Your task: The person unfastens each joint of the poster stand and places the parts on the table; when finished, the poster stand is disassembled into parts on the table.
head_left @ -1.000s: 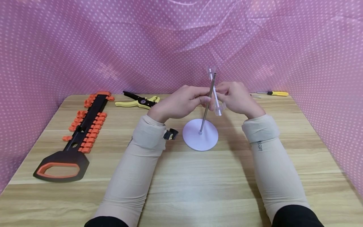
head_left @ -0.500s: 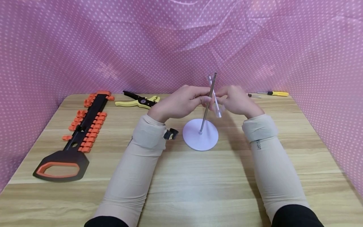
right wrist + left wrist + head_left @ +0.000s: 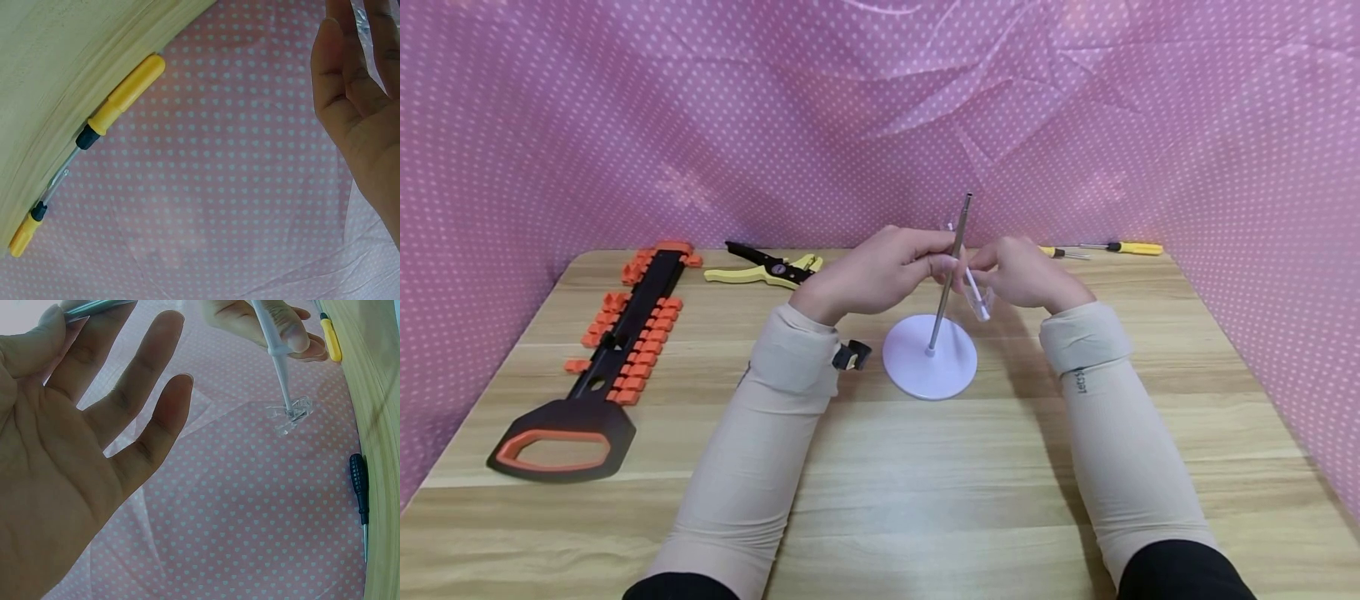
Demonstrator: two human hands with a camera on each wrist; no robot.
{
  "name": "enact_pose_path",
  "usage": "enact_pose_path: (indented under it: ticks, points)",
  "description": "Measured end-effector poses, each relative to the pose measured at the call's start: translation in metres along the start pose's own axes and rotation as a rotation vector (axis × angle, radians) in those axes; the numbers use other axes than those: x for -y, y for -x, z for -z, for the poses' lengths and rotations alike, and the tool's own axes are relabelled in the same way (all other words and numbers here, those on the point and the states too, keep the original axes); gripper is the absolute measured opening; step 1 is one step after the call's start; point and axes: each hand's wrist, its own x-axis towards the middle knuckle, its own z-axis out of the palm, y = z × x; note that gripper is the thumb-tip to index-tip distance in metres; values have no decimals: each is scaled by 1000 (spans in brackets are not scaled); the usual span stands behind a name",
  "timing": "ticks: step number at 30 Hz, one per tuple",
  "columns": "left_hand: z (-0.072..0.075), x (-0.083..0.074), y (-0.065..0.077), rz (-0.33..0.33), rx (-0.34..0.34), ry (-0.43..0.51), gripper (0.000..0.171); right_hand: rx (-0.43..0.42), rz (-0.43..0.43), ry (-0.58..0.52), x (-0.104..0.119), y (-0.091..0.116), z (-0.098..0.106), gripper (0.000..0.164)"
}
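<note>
A thin metal rod rises, leaning slightly, from a round white base on the table. My left hand pinches this rod partway up between thumb and index finger; in the left wrist view the other fingers spread loosely. Just right of the rod, my right hand grips a slim white bar with its fingers. A clear plastic clip sits at the bar's near end. From the head, the bar crosses behind the rod, its middle partly hidden by fingers.
Black-and-yellow wire strippers lie behind my left wrist. Further left is a long black rack with several orange clips. Yellow-handled screwdrivers lie along the back edge, and a black-handled one shows in the left wrist view. Pink dotted cloth surrounds the table.
My right hand has moved downward along with the white bar, whose upper end now sits lower behind the rod. The left hand and stand have stayed in place.
</note>
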Motion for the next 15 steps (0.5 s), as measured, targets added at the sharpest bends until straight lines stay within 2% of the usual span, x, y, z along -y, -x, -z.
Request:
enact_pose_path:
  ticks: [15]
  points:
    - [0, 0, 0, 1, 8, 3, 25, 56, -32, -24, -3, 0, -2, 23]
